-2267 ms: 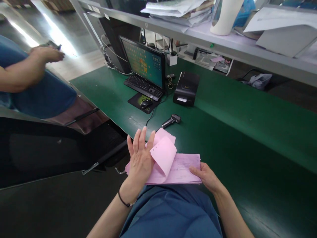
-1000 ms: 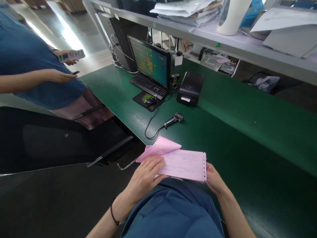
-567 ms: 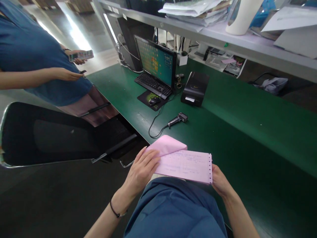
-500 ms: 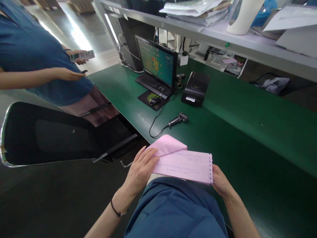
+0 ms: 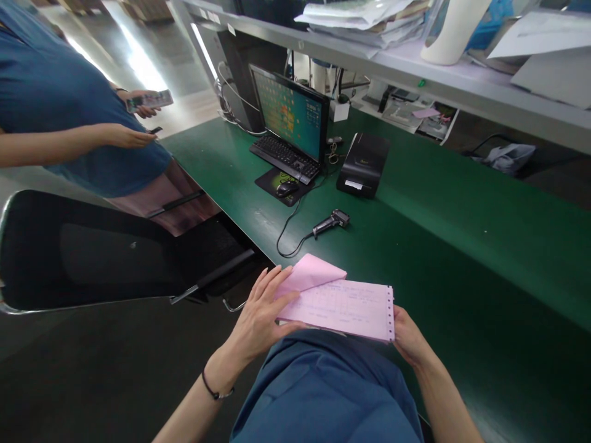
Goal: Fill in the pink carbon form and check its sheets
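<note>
A stack of pink printed forms (image 5: pixel 344 311) with a strip of punched holes along its right edge is held low in front of my body. The top sheet is folded back at the upper left, its blank underside showing. My left hand (image 5: pixel 261 311) grips the left end, thumb along the lower edge and the other fingers over the folded sheet. At the right end my right hand (image 5: pixel 410 337) holds the stack, its fingers hidden underneath. Just beyond the forms, a black barcode scanner (image 5: pixel 330 223) lies on the green table (image 5: pixel 443 271).
Farther back stand a monitor (image 5: pixel 289 114), a keyboard (image 5: pixel 286 158), a mouse (image 5: pixel 287 188) and a black label printer (image 5: pixel 364 165). A shelf (image 5: pixel 392 74) with paper piles crosses above. To the left are a black chair (image 5: pixel 87 249) and a person (image 5: pixel 74 111) holding a phone.
My left hand has shifted slightly left and its thumb has moved down to the lower edge of the forms. The right hand stays at the right end.
</note>
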`<state>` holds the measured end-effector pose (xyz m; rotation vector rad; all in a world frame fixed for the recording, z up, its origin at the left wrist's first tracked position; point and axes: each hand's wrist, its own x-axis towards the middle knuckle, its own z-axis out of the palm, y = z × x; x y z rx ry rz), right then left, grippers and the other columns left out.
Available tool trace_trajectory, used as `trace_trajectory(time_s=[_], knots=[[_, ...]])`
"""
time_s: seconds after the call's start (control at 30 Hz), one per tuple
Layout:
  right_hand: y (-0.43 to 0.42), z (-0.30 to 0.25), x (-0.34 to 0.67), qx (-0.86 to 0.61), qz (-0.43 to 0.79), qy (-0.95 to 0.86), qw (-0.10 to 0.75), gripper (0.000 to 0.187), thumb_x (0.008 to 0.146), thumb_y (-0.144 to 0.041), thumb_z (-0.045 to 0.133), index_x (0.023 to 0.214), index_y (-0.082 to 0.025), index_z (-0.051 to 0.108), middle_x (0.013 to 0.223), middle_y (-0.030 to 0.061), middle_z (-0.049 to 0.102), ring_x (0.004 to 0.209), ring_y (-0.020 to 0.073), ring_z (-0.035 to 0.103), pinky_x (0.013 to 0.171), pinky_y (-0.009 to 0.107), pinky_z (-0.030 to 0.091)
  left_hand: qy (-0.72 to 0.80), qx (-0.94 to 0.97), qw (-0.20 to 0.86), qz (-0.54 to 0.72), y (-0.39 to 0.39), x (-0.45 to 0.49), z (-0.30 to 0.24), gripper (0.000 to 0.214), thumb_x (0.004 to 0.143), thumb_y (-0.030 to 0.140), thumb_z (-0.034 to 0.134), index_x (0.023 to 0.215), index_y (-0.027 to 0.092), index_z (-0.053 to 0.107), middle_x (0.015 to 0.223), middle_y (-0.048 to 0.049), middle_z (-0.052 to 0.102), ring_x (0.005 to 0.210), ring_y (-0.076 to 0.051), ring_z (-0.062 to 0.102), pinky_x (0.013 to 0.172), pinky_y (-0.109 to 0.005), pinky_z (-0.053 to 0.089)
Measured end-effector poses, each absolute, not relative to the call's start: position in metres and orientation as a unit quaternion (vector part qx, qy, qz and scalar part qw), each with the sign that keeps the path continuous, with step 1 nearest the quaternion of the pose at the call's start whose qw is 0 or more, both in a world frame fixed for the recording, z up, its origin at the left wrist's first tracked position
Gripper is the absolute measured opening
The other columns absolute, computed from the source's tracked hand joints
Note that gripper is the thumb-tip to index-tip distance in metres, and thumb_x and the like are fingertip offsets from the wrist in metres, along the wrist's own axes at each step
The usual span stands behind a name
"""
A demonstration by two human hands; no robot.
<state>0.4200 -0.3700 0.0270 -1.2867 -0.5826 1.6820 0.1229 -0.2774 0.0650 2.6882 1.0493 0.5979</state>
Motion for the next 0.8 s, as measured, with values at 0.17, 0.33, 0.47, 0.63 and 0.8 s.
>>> trace_trajectory(time_s=[0.17, 0.33, 0.47, 0.63, 0.8], knots=[[-0.370, 0.027, 0.420, -0.524, 0.678, -0.250, 0.451, 0.046, 0.068, -0.034, 0.075, 0.110, -0.020, 0.065, 0.105, 0.0111, 0.070, 0.104, 0.0294, 0.062, 0.093, 0.048, 0.050, 0.356, 0.908, 0.110, 0.190, -0.276, 0.121, 0.062, 0.046, 0.078, 0.049, 0.065, 0.114, 0.020, 0.062, 0.147, -0.0139, 0.027, 0.136, -0.034, 0.022, 0.111, -0.054, 0.031], [-0.368, 0.034, 0.417, -0.524, 0.675, -0.255, 0.452, 0.042, 0.069, -0.037, 0.074, 0.108, -0.022, 0.067, 0.103, 0.0097, 0.071, 0.099, 0.0282, 0.065, 0.091, 0.046, 0.051, 0.341, 0.906, 0.128, 0.216, -0.276, 0.118, 0.063, 0.029, 0.080, 0.041, 0.064, 0.101, 0.020, 0.067, 0.145, -0.0126, 0.031, 0.135, -0.033, 0.025, 0.109, -0.052, 0.035], [-0.367, 0.037, 0.417, -0.522, 0.679, -0.249, 0.453, 0.041, 0.069, -0.040, 0.074, 0.106, -0.022, 0.068, 0.102, 0.0101, 0.071, 0.098, 0.0285, 0.065, 0.090, 0.046, 0.051, 0.321, 0.915, 0.135, 0.204, -0.276, 0.117, 0.062, 0.018, 0.083, 0.036, 0.062, 0.096, 0.024, 0.069, 0.146, -0.0085, 0.029, 0.136, -0.033, 0.023, 0.108, -0.053, 0.035], [-0.367, 0.037, 0.418, -0.516, 0.681, -0.252, 0.455, 0.045, 0.066, -0.039, 0.077, 0.106, -0.020, 0.068, 0.101, 0.0117, 0.071, 0.096, 0.0290, 0.066, 0.090, 0.047, 0.051, 0.325, 0.916, 0.137, 0.190, -0.277, 0.119, 0.064, 0.016, 0.085, 0.032, 0.059, 0.097, 0.027, 0.069, 0.147, -0.0067, 0.027, 0.136, -0.033, 0.022, 0.107, -0.054, 0.036], [-0.368, 0.030, 0.420, -0.525, 0.673, -0.259, 0.453, 0.043, 0.068, -0.041, 0.074, 0.104, -0.018, 0.068, 0.104, 0.0124, 0.070, 0.098, 0.0287, 0.065, 0.094, 0.045, 0.048, 0.336, 0.916, 0.149, 0.162, -0.281, 0.123, 0.068, 0.020, 0.085, 0.032, 0.059, 0.104, 0.029, 0.067, 0.152, -0.0045, 0.016, 0.138, -0.034, 0.016, 0.110, -0.054, 0.032]])
